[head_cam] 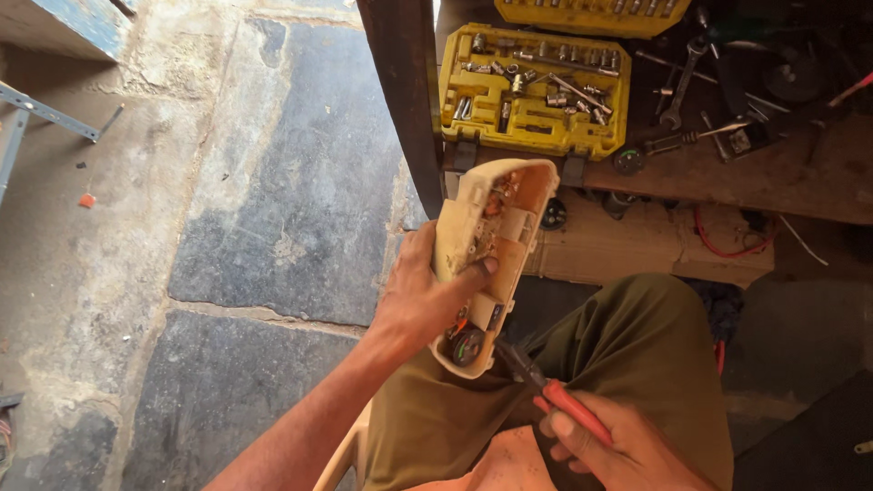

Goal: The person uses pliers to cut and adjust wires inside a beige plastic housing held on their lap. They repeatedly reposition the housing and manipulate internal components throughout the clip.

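Seen from above, a seated person in olive trousers [627, 364] works over their lap, near the centre and lower right of the frame. The left hand [420, 305] is wrapped around a cream plastic housing [491, 245], thumb pressed across its open face. The housing is long and narrow; its long axis runs from a rounded top just above the frame's centre down to a lower end resting against the thigh, tilted slightly to the right at the top. Its open inside faces the camera and shows dusty small parts and, at the lower end, a dark round component [467, 346] with a green ring. The right hand [618, 445], at the bottom right of centre, is closed on the red handle of a pair of pliers [536, 382]. The dark tip of the pliers points up and left and meets the housing's lower edge, just right of the round component, so the right hand lies below and to the right of the housing and the left hand beside it on the left. Whether the tip grips anything cannot be made out. The right hand is partly cut off by the bottom edge. At the upper right, a wooden tabletop [782, 182] carries an open yellow socket set [532, 91], spanners and other tools in shadow, hard to tell apart. Stone floor [273, 209] fills the left.
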Motion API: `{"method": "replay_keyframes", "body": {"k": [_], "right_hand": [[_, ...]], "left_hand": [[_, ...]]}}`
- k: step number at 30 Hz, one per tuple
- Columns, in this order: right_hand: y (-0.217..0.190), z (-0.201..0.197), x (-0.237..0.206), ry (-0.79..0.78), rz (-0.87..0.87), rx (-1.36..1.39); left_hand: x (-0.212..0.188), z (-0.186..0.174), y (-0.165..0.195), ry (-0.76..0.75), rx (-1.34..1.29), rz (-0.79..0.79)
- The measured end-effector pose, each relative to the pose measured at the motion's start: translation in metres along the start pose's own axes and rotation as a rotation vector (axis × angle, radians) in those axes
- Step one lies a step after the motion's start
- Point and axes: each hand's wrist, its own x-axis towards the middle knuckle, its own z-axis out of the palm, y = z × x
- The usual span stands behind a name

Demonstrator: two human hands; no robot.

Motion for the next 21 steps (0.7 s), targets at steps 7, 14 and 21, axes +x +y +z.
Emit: {"method": "replay_keyframes", "body": {"k": [7,14,21], "right_hand": [[-0.007,0.015,0.001,-0.065,-0.192,0.046],[-0.033,0.023,-0.015,-0.004,-0.164,-0.008],[-0.043,0.025,-0.023,0.062,-0.116,-0.161]], "left_hand": [[-0.002,0.000,-0.005,0.015,-0.049,0.120],[-0.006,0.006,-0.010,-0.010,-0.014,0.141],[-0.013,0.003,-0.007,-0.028,-0.021,0.130]]}}
